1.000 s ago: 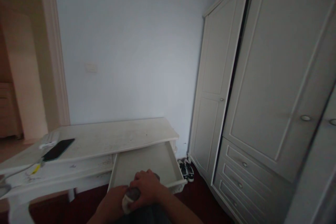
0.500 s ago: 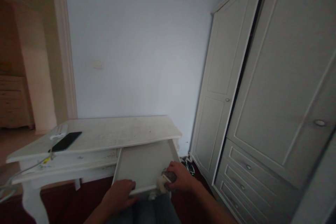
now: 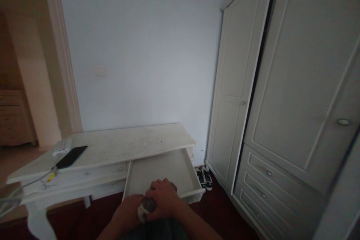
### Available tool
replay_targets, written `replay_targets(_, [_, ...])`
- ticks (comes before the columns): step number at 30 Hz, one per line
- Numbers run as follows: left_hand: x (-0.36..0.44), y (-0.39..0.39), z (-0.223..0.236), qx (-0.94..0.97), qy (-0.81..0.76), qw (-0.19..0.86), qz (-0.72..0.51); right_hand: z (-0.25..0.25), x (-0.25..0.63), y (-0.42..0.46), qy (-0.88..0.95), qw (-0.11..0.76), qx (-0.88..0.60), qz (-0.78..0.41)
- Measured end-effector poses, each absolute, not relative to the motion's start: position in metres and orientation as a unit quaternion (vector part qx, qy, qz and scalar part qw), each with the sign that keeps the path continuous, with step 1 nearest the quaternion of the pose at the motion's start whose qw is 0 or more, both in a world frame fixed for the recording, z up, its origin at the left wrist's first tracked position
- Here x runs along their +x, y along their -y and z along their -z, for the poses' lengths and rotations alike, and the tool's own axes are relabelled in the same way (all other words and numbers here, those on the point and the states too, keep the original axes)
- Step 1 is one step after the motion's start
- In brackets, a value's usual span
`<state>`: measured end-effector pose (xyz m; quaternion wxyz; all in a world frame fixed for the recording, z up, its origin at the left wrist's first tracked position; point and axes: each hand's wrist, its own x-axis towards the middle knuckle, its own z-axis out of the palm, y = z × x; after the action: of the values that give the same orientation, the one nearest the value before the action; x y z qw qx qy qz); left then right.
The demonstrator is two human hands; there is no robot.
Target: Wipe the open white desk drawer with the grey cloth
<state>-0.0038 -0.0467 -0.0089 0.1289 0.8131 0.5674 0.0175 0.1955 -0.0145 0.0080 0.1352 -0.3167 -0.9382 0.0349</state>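
Note:
A white desk drawer (image 3: 180, 168) is pulled out in front of me, its bottom bare. My left hand (image 3: 126, 210) is closed over the drawer's front left edge; its fingertips are partly hidden. My right hand (image 3: 163, 198) is wrapped round a brush-like thing (image 3: 148, 204) with a brown back and a cream underside. It lies over the drawer's front edge, right beside my left hand. Both ends of the brush-like thing stick out from under my fingers. The drawer belongs to a white, scuffed desk (image 3: 120, 140).
On the desk's left lie a dark phone (image 3: 71, 156) and a white power strip (image 3: 62, 146) with a cable. Black-and-white shoes (image 3: 204, 178) stand on the dark red floor. A tall white wardrobe (image 3: 233, 93) rises on the right. A blue-grey wall is behind the desk.
My right hand has moved left along the drawer's front edge with the brush-like thing, from the right part to beside my left hand. The view has shifted slightly, showing more of the shoes.

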Motion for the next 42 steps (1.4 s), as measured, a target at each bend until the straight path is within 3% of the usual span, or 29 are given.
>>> replay_targets(12, [-0.004, 0.048, 0.016, 0.822, -0.565, 0.074, -0.006, -0.024, 0.329, 0.002, 0.89, 0.124, -0.427, -0.097])
replay_targets(19, [-0.002, 0.048, 0.012, 0.828, -0.558, 0.061, 0.002, -0.013, 0.265, 0.006, 0.912, 0.114, -0.392, -0.045])
replay_targets(25, [-0.001, 0.047, 0.008, 0.815, -0.568, 0.115, -0.019, -0.003, 0.203, 0.017, 0.925, 0.142, -0.352, -0.029])
replay_targets(36, [-0.004, 0.047, 0.017, 0.831, -0.552, 0.062, -0.002, -0.031, 0.328, 0.004, 0.894, 0.107, -0.429, -0.074])
replay_targets(42, [0.0, 0.046, 0.009, 0.835, -0.546, 0.061, 0.014, -0.022, 0.277, 0.009, 0.912, 0.104, -0.395, -0.028])
